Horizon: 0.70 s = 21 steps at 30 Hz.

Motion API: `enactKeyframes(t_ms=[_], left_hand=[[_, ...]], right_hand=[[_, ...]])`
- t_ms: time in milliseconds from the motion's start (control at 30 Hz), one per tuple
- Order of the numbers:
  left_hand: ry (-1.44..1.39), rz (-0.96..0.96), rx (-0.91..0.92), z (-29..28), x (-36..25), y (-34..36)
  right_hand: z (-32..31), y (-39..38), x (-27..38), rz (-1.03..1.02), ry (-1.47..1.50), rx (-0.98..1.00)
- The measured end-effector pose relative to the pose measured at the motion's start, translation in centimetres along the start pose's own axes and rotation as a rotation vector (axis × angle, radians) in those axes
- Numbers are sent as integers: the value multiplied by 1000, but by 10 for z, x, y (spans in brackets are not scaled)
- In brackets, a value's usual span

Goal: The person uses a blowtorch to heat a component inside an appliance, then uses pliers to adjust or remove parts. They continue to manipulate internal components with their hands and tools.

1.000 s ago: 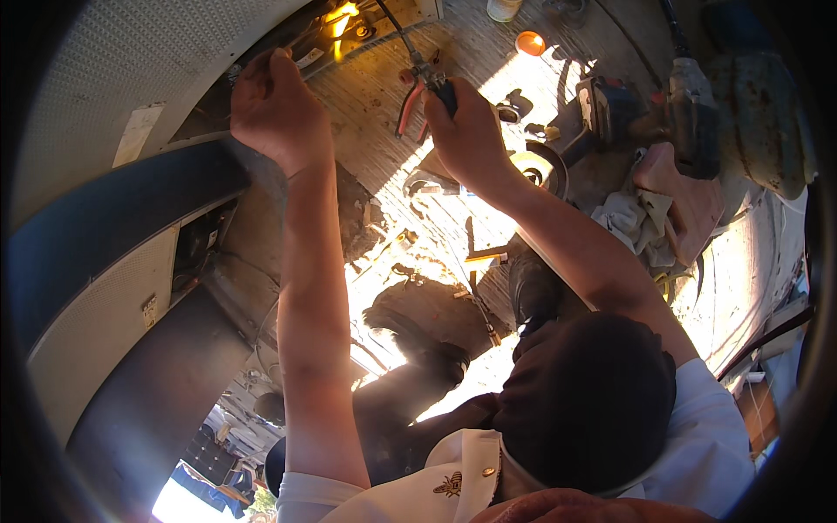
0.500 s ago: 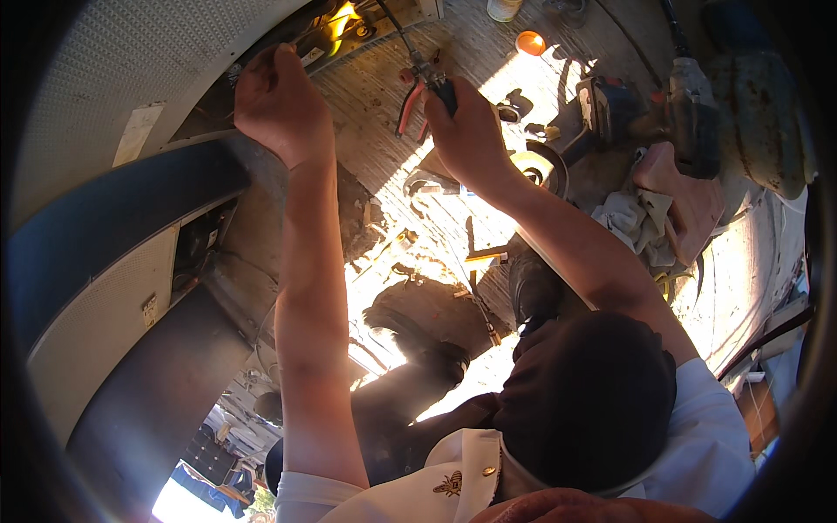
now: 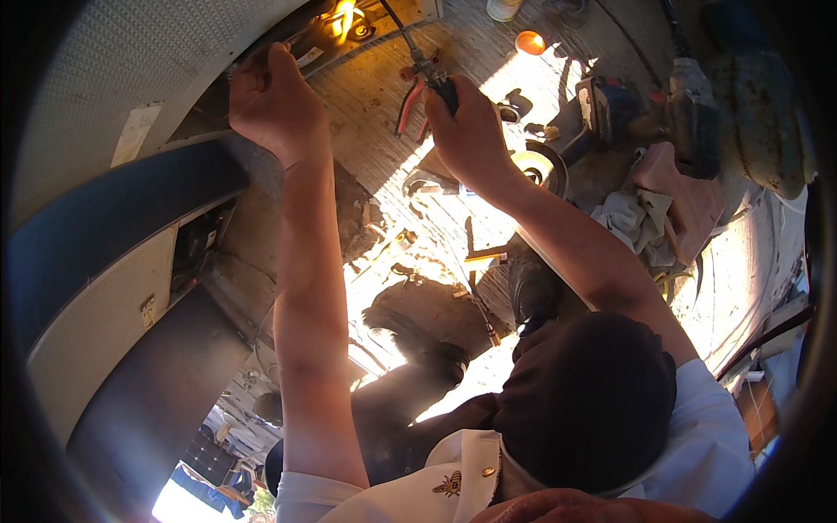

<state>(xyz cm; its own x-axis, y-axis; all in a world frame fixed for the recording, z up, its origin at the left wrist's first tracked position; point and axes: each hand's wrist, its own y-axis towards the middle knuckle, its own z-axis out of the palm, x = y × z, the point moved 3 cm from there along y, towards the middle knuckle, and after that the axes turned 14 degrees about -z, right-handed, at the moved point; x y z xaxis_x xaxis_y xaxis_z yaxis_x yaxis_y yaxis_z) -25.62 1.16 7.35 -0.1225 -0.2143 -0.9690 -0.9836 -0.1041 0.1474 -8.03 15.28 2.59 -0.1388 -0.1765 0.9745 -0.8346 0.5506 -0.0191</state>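
In my right hand [image 3: 466,131] is a gas torch [image 3: 429,71] with a dark grip and a thin metal tube running up past the top edge. A yellow flame [image 3: 345,17] burns at the top, inside an opening at the foot of the perforated pale panel [image 3: 166,61]. My left hand [image 3: 279,105] is closed beside that opening, left of the flame; what its fingers hold is hidden. Red-handled pliers [image 3: 408,109] show just left of the torch grip, partly behind it.
An orange cap [image 3: 529,43] and a can [image 3: 503,9] are on the floor ahead. To the right lie an angle grinder [image 3: 586,122], a power drill [image 3: 693,113], a pale rag [image 3: 629,218], a pink container [image 3: 684,196] and a worn cylinder [image 3: 754,122]. Dark panels [image 3: 131,218] line the left.
My left hand has shifted slightly left. The flame has moved a little to the right and lights the opening more brightly. My right hand keeps its hold on the torch.
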Motion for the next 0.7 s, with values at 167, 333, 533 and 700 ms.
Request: enactKeyframes(t_ms=[167,333,533,700], left_hand=[[14,-43,9,0,-3,-6],[-27,-56,6,2,-10,-8],[-55,-1,-14,0,-11,-8],[-28,-79,-34,-4,-12,-10]], right_hand=[[0,1,-2,-22,-14,-2],[1,0,0,-1,9,-5],[0,0,2,-31,12,-13],[-1,0,-1,-53,0,-26]])
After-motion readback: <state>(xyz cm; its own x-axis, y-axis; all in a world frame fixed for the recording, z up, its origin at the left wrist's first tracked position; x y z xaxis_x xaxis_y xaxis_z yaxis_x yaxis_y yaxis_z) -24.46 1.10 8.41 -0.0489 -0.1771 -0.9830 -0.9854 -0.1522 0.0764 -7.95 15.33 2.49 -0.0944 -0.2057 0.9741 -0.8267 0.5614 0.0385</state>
